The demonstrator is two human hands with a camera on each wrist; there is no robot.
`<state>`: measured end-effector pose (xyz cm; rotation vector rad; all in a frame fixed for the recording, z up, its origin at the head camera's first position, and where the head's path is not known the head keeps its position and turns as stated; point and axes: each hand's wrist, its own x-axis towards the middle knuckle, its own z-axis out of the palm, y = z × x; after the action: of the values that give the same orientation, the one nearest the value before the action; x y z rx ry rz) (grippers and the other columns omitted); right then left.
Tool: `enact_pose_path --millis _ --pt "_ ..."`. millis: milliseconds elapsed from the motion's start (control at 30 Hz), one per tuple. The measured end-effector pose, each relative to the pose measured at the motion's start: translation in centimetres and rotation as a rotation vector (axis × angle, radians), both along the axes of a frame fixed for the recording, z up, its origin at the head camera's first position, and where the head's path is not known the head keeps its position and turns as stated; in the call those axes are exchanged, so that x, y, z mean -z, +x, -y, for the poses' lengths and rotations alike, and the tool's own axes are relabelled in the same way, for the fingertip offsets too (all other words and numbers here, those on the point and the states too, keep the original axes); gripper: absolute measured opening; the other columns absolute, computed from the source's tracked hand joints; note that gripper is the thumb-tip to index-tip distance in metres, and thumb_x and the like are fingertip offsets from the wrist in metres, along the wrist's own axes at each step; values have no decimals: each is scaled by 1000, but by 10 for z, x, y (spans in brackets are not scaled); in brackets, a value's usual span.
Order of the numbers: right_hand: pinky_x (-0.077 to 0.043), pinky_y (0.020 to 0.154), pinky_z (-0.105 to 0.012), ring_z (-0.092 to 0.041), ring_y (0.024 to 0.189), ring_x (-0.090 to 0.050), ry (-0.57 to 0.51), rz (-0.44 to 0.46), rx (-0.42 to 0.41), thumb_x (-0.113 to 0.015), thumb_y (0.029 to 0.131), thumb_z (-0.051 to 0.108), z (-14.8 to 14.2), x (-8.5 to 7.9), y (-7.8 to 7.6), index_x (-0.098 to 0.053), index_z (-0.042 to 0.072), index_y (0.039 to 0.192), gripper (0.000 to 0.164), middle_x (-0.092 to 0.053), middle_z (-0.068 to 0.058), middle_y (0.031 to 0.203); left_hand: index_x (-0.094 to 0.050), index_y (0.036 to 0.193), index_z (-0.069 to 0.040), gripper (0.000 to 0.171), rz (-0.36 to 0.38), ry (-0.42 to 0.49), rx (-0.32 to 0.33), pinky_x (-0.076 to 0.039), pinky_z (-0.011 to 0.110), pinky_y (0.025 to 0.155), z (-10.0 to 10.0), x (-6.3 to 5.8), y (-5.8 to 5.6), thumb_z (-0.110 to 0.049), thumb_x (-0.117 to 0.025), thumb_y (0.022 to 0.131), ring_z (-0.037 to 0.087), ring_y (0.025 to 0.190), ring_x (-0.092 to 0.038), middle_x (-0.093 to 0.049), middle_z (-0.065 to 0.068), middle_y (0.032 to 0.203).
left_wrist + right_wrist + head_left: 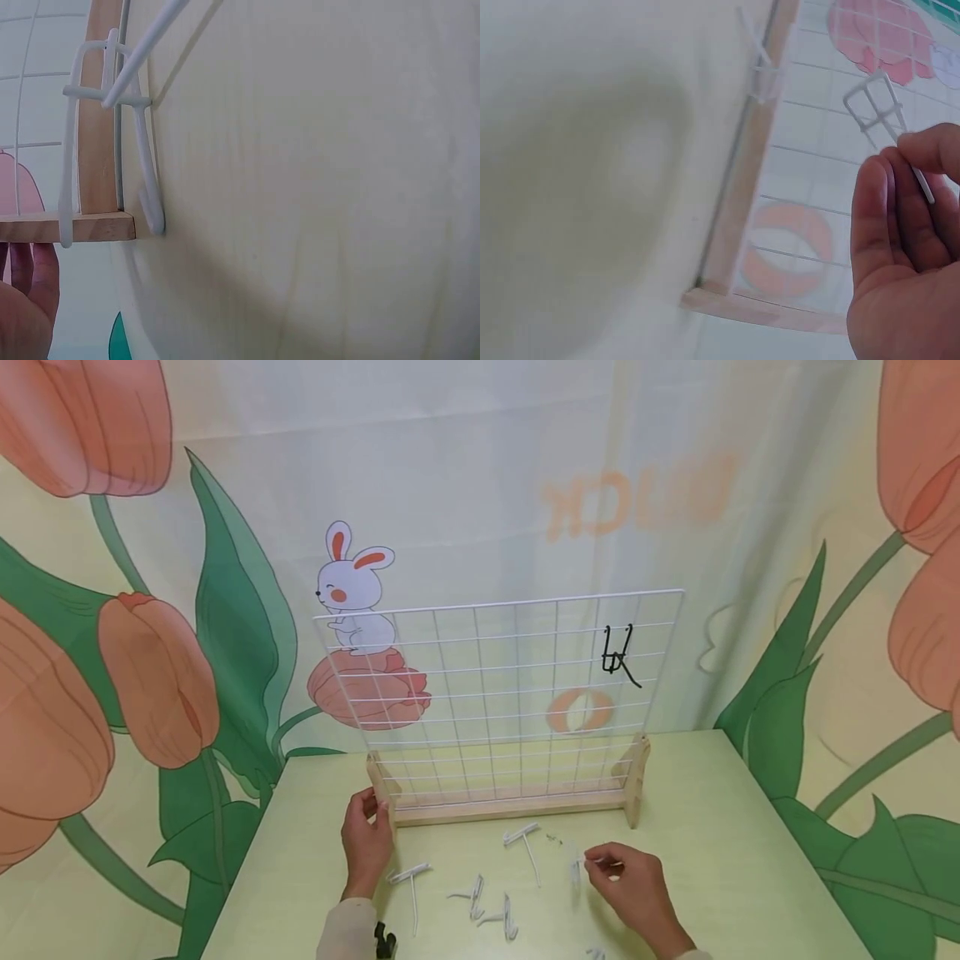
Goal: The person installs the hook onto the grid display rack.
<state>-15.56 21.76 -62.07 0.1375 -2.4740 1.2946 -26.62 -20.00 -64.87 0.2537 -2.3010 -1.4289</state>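
A white wire grid panel (495, 693) stands in a wooden base (517, 808). My left hand (366, 839) is at the base's left foot; its fingertips (45, 274) touch the foot's outer side. My right hand (630, 885) pinches a white wire hook (883, 112) between thumb and fingers, above the table and in front of the panel; it is blurred in the head view. White hooks lie on the table: one (411, 877) near my left wrist, one (522, 835) by the base, and two (475, 897) (506, 918) in the middle.
A black hook (617, 660) hangs at the panel's upper right. Black pieces (385, 941) lie beside my left sleeve, and another white piece (596, 953) is cut off by the lower frame edge. Behind the table (712, 827) hangs a printed curtain (465, 485).
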Motion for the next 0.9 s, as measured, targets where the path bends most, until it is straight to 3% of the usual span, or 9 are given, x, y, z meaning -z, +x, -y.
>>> enact_pose_path --millis 200,633,900 --pt "-58 65 -14 2 71 -71 -10 -135 41 -86 82 -2 2 -20 -8 -81 12 91 18 -80 7 84 -55 140 -5 33 11 2 5 -59 54 100 0 -2 1 -9 -60 108 35 124 -66 -67 18 132" --pt "-57 70 -10 -1 74 -72 -35 -281 63 -86 82 -3 2 -67 -23 -81 8 96 19 -81 0 91 -55 139 -4 32 16 18 -3 -59 55 101 -3 -6 2 -8 -60 108 36 124 -66 -66 19 132" --pt "-57 72 -9 -1 74 -71 -70 -336 48 -85 81 -6 5 -90 -23 -81 8 94 20 -81 -5 91 -56 139 -5 32 4 16 -12 -59 55 100 -4 -3 2 -9 -60 107 34 122 -66 -67 17 131"
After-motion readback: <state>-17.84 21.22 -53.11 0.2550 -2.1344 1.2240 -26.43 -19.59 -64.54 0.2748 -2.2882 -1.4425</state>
